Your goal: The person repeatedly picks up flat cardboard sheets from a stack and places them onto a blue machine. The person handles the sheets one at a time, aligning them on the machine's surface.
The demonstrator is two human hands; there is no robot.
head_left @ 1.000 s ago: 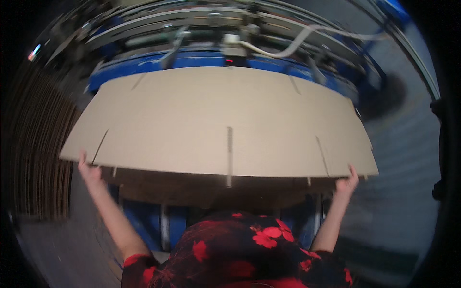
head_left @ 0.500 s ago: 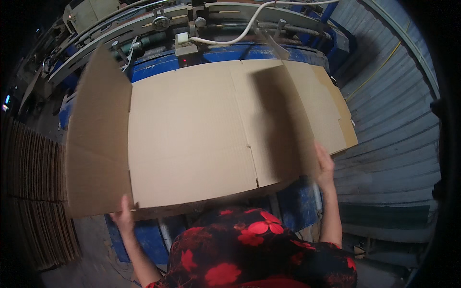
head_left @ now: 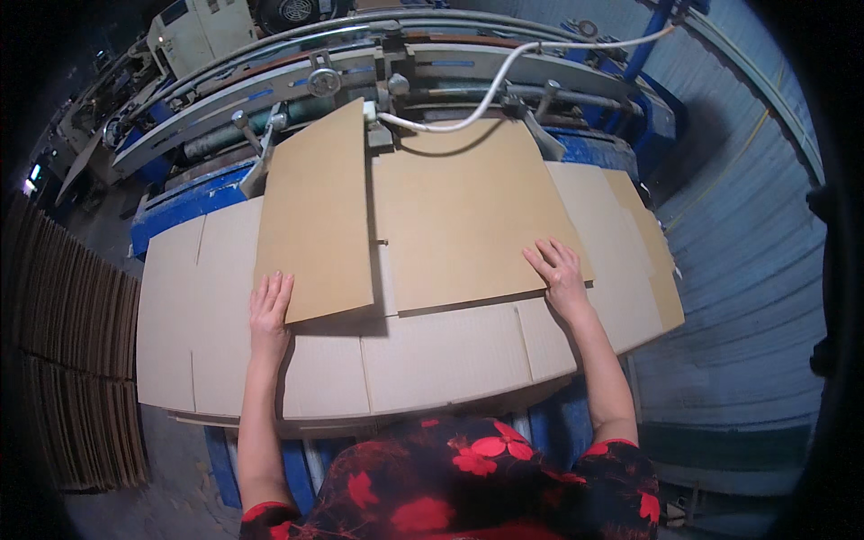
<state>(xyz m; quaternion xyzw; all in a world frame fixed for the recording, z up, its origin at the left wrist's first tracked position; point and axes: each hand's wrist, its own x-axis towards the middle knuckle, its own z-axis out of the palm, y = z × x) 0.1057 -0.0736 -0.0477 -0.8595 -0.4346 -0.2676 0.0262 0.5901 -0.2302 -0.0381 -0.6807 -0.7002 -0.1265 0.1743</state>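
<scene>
A tan cardboard box blank lies in front of me with two panels folded inward over its middle. My left hand point(head_left: 270, 310) rests with stretched fingers on the near edge of the left panel point(head_left: 315, 216), which sits slightly raised and tilted, casting a shadow beside it. My right hand point(head_left: 560, 274) lies with spread fingers on the near right corner of the right panel point(head_left: 477, 216), which looks almost flat. Between the panels a narrow gap shows. Under them a wider, slotted cardboard sheet point(head_left: 441, 369) stretches out to both sides, on top of other sheets.
Behind the cardboard stands a blue and grey machine point(head_left: 207, 211) with rollers and knobs. A white cable point(head_left: 490, 85) loops over its front. Stacked cardboard sheets point(head_left: 76, 360) stand at the left. A ribbed grey wall point(head_left: 747, 279) runs along the right side.
Both side panels have swung inward, from standing up to lying over the middle. My hands have moved farther forward and now lie on top of the panels.
</scene>
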